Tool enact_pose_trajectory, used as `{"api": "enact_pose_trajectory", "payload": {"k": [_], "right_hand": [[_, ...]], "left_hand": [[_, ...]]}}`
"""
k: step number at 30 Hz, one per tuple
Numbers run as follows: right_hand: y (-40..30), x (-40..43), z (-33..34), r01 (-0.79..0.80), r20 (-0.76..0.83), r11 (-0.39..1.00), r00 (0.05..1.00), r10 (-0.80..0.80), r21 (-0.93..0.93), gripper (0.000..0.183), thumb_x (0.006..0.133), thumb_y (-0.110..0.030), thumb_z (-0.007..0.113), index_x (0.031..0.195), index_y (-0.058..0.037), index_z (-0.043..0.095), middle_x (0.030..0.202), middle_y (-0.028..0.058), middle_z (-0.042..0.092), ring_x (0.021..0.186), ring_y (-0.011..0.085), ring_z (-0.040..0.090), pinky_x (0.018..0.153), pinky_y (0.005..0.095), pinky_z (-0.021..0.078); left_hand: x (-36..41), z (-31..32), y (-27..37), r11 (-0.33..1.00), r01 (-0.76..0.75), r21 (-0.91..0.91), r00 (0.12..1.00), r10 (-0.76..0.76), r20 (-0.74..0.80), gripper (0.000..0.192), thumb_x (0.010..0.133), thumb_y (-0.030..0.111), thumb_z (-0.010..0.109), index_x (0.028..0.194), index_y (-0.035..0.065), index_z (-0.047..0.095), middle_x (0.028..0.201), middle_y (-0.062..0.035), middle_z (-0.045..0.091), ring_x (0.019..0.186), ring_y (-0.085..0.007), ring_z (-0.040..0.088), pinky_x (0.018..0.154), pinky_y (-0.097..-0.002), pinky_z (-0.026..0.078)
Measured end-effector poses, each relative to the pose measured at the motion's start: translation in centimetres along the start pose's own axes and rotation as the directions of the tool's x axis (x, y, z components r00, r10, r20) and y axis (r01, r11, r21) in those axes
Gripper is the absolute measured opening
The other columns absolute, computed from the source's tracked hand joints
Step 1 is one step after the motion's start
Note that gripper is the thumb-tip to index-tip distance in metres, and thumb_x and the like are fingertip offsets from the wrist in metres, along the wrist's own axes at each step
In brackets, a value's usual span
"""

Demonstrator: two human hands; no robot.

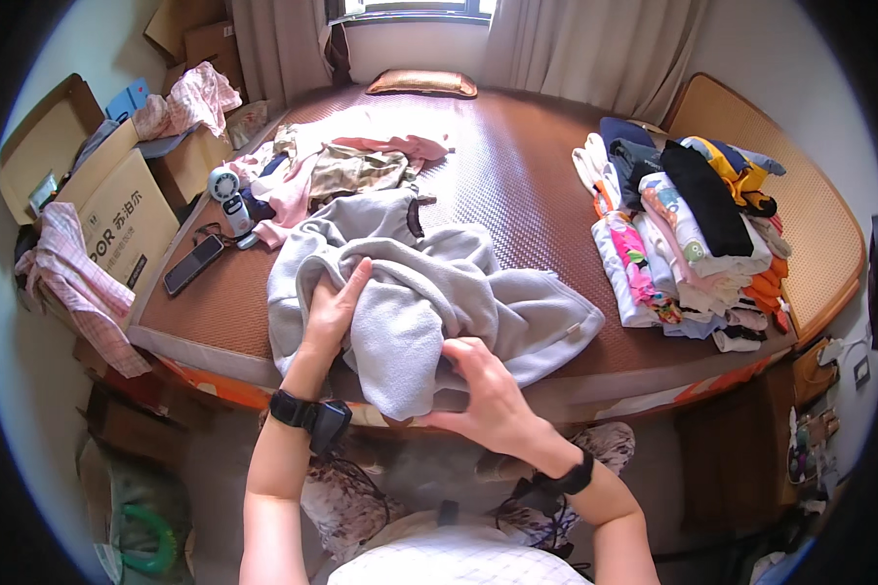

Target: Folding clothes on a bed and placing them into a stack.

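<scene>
A light grey fleece garment [402,351] lies bunched at the near edge of the bed, partly hanging over it. My left hand [329,314] grips its folds, thumb on top and fingers partly hidden in the cloth. At the right edge of the bulging near part, my right hand [486,395] holds the fabric, with thumb at the bottom and curled fingers higher up. A dark opening edge [414,218] shows at the garment's far side. Its right-hand end [556,322] spreads flat on the mat and bears a small tag.
Unfolded clothes [358,168] lie beyond the garment. To the left are a handheld fan [227,191], a phone [194,265] and cardboard boxes [128,219] with plaid cloth [80,270]. Folded clothes [673,241] are stacked right, near a wooden headboard [790,197]. A woven pillow [422,83] lies at the back.
</scene>
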State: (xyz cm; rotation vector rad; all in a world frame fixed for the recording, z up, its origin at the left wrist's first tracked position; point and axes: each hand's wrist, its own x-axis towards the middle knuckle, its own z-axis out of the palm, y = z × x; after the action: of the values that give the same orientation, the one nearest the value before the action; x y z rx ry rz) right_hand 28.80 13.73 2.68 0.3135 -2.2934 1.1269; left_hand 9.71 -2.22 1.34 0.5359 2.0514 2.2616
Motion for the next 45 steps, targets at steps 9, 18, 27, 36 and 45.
{"api": "enact_pose_trajectory", "payload": {"k": [9, 18, 27, 36, 45], "right_hand": [[1.2, 4.0, 1.8, -0.144, -0.166, 0.781, 0.939, 0.303, 0.608, 0.009, 0.096, -0.006, 0.053, 0.098, 0.0006, 0.059, 0.085, -0.0048, 0.056, 0.077, 0.0001, 0.047, 0.064, 0.0179, 0.0391], [2.2, 2.9, -4.9, -0.271, -0.231, 0.895, 0.902, 0.365, 0.354, 0.014, 0.094, -0.011, 0.059, 0.084, -0.0012, 0.058, 0.068, -0.0032, 0.050, 0.062, 0.0032, 0.041, 0.053, 0.0219, 0.0332], [-2.1, 1.8, -2.7, 0.094, -0.127, 0.989, 0.986, -0.109, -0.116, 0.027, 0.084, 0.002, 0.055, 0.110, 0.0041, 0.055, 0.097, 0.0229, 0.061, 0.089, 0.0397, 0.060, 0.080, 0.0420, 0.0481], [4.4, 2.8, -0.2, 0.150, 0.248, 0.956, 0.965, -0.086, -0.252, 0.040, 0.083, -0.025, 0.062, 0.116, -0.0042, 0.056, 0.115, 0.0165, 0.058, 0.110, 0.0331, 0.054, 0.096, 0.0387, 0.0409], [6.5, -3.2, -5.9, 0.152, 0.216, 0.866, 0.975, -0.052, -0.476, 0.079, 0.078, -0.024, 0.072, 0.142, 0.0007, 0.031, 0.144, 0.0178, 0.038, 0.127, 0.0294, 0.046, 0.106, 0.0442, 0.0343]], "left_hand": [[-8.9, 1.0, 7.0, 0.829, -0.401, 0.391, 0.900, 0.435, 0.000, 0.052, 0.074, 0.017, 0.082, 0.113, 0.0010, 0.052, 0.092, -0.0082, 0.049, 0.074, -0.0143, 0.052, 0.061, -0.0270, 0.047], [-6.2, 2.5, 7.9, 0.694, -0.401, 0.598, 0.864, 0.503, -0.005, 0.020, 0.073, 0.004, 0.072, 0.087, 0.0013, 0.057, 0.065, -0.0089, 0.057, 0.057, -0.0154, 0.056, 0.053, -0.0280, 0.045], [-8.1, 7.6, 9.2, 0.744, -0.532, 0.404, 0.847, 0.457, 0.273, 0.017, 0.074, 0.012, 0.069, 0.077, -0.0014, 0.059, 0.064, -0.0189, 0.059, 0.058, -0.0375, 0.060, 0.052, -0.0397, 0.047], [-4.9, 4.4, 5.6, 0.476, -0.696, 0.537, 0.714, 0.384, 0.586, 0.025, 0.085, 0.028, 0.069, 0.102, 0.0099, 0.067, 0.116, -0.0064, 0.062, 0.119, -0.0304, 0.049, 0.102, -0.0487, 0.028], [-2.2, 0.0, -4.0, 0.361, -0.460, 0.811, 0.888, 0.163, 0.431, 0.042, 0.097, 0.044, 0.044, 0.132, 0.0242, 0.056, 0.148, 0.0032, 0.041, 0.142, -0.0300, 0.025, 0.114, -0.0527, 0.008]]}}
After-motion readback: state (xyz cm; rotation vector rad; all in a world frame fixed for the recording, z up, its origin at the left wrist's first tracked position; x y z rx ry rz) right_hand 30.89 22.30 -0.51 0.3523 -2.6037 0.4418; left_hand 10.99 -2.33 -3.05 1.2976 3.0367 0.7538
